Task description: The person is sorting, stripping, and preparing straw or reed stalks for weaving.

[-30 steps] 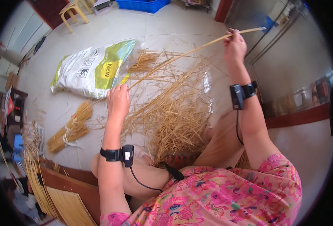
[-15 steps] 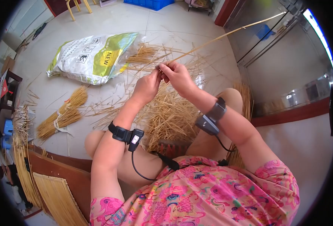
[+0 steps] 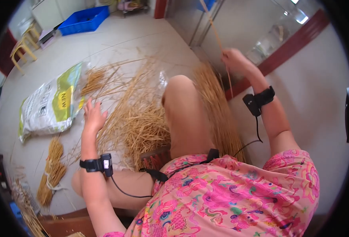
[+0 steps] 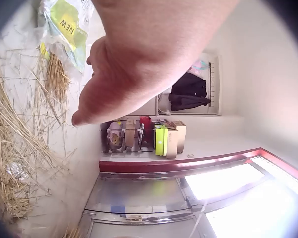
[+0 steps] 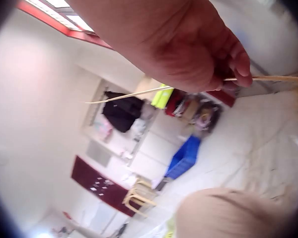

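In the head view, my right hand [image 3: 237,61] is raised at the right and pinches a long thin straw stalk [image 3: 213,28]. The right wrist view shows the same stalk [image 5: 273,78] passing between thumb and fingers and sticking out on both sides. Below that hand, a thick bundle of long straw [image 3: 218,106] lies beside my raised knee. My left hand [image 3: 94,114] holds nothing; its fingers are spread over the floor between the bag and the straw pile. A heap of loose straw [image 3: 146,128] lies in front of me.
A white and green plastic bag [image 3: 56,100] lies at the left, with short straw [image 3: 93,81] at its mouth. Nearer stands a tied straw bundle [image 3: 51,173]. A blue crate [image 3: 83,25] and a yellow stool [image 3: 24,45] are farther back. Glass doors [image 3: 237,29] rise at the right.
The hands, together at the stalk half a second ago, have separated. My right hand has carried the stalk rightward; the left has let go and moved left. The head view has turned right.
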{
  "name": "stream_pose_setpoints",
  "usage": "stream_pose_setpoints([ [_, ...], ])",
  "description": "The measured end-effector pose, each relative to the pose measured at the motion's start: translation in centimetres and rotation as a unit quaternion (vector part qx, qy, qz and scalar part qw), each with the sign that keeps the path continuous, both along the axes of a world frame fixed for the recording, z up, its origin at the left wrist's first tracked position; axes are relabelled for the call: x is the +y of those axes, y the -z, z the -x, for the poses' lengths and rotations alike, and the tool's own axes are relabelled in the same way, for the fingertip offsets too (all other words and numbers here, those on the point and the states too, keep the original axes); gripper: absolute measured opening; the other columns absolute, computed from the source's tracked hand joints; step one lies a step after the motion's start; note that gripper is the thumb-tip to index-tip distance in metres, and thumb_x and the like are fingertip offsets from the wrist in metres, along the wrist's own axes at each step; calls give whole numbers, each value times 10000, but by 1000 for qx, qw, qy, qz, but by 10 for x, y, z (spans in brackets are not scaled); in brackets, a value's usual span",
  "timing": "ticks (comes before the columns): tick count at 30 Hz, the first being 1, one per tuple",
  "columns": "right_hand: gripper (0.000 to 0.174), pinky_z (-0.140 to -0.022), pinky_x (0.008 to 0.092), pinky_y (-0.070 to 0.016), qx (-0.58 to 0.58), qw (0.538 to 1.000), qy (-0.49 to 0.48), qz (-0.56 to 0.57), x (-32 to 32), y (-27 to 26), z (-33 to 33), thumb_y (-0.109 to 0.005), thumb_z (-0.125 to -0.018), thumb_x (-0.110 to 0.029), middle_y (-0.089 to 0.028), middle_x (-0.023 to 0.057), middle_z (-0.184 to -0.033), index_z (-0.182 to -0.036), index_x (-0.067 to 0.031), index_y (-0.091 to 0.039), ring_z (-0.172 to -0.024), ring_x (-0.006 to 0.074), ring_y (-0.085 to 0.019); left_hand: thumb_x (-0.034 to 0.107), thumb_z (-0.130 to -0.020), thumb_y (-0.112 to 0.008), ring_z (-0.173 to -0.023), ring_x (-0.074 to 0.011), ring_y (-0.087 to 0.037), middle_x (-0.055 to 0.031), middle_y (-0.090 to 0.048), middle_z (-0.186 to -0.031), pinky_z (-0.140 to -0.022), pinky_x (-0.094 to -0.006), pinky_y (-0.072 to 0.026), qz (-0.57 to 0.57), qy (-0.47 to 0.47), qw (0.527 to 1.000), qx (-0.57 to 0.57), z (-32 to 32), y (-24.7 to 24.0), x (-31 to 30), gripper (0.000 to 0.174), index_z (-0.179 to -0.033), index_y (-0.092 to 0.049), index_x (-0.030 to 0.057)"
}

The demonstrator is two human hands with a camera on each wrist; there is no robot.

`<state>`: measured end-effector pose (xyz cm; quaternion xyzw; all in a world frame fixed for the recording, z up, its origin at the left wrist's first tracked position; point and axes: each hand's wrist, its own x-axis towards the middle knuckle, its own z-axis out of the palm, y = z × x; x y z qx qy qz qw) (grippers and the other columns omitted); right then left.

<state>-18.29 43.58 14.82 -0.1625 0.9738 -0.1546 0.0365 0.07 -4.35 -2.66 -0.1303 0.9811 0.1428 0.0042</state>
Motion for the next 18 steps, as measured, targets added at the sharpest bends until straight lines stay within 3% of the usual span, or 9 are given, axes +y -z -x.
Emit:
stream_pose_setpoints([
  [3,211,-680,434,-502,-148,951,0,-272,104,73,-18,-607,-759,-193,-641,201,-785,-745,10,-663,-767,364,-621,232,-791,-676,-1307,-384,-256,-181,-246,-1432,-1032,-510,-302,-11,7,1000,-21,0,-1,5,492,-1223,-506,70],
  [4,221,-706,414,-504,-104,830,-180,-517,145,115,-27,-681,-710,-237,-664,171,-837,-754,-21,-698,-800,336,-630,230,-793,-673,-1309,-377,-257,-178,-251,-1431,-1033,-510,-299,-12,5,1000,-25,-1,-1,6,484,-1220,-510,74],
  [7,263,-756,400,-499,-221,793,-165,-544,242,201,-103,-767,-654,-252,-670,149,-852,-804,-41,-720,-830,297,-631,224,-798,-666,-1308,-372,-269,-175,-258,-1428,-1034,-508,-298,-15,8,998,-60,-2,-1,5,463,-1215,-516,86],
  [11,240,-747,412,-507,-352,776,-138,-504,338,282,-218,-746,-668,-249,-670,154,-890,-821,-65,-724,-826,317,-638,233,-795,-661,-1296,-403,-281,-210,-278,-1415,-1044,-470,-297,-24,16,995,-95,-6,3,6,438,-1183,-529,78],
  [13,242,-740,413,-514,-486,757,118,-421,374,318,-265,-752,-638,-230,-673,151,-896,-825,-79,-727,-825,325,-641,231,-794,-663,-1288,-411,-293,-220,-282,-1409,-1044,-460,-300,-22,18,994,-104,-7,8,4,433,-1176,-532,76],
  [16,246,-733,416,-517,-447,768,-42,-456,390,337,-320,-734,-626,-217,-677,150,-887,-826,-74,-723,-823,339,-641,229,-789,-667,-1269,-421,-317,-234,-290,-1398,-1040,-453,-308,-24,28,994,-105,-7,25,-4,431,-1167,-535,71],
  [18,233,-731,417,-516,-461,755,-53,-463,388,331,-331,-709,-649,-230,-677,150,-886,-816,-68,-720,-821,342,-641,227,-784,-670,-1255,-427,-334,-241,-299,-1388,-1035,-451,-315,-31,30,993,-112,-10,36,-9,435,-1166,-535,68],
])
